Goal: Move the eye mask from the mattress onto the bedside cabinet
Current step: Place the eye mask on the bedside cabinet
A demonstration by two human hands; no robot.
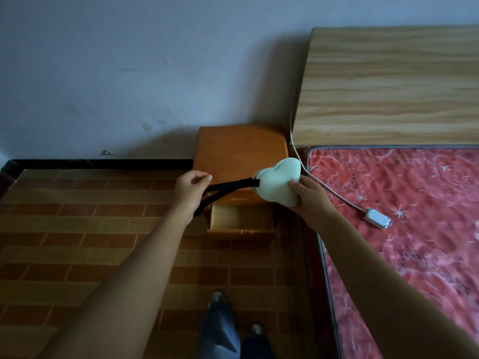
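Observation:
The eye mask [278, 181] is pale mint green, folded, with a black strap running off to its left. My right hand [309, 199] grips the mask's right lower edge. My left hand [190, 189] pinches the black strap [228, 187] and stretches it leftward. The mask hangs in the air over the front right corner of the orange wooden bedside cabinet [238, 151], not resting on it. The red patterned mattress [404, 203] lies to the right.
The cabinet's drawer [241, 221] stands pulled open below the mask. A white cable with a switch box [377, 218] trails across the mattress's near corner. A wooden headboard [388, 84] rises behind. Brick-patterned floor and my legs are below.

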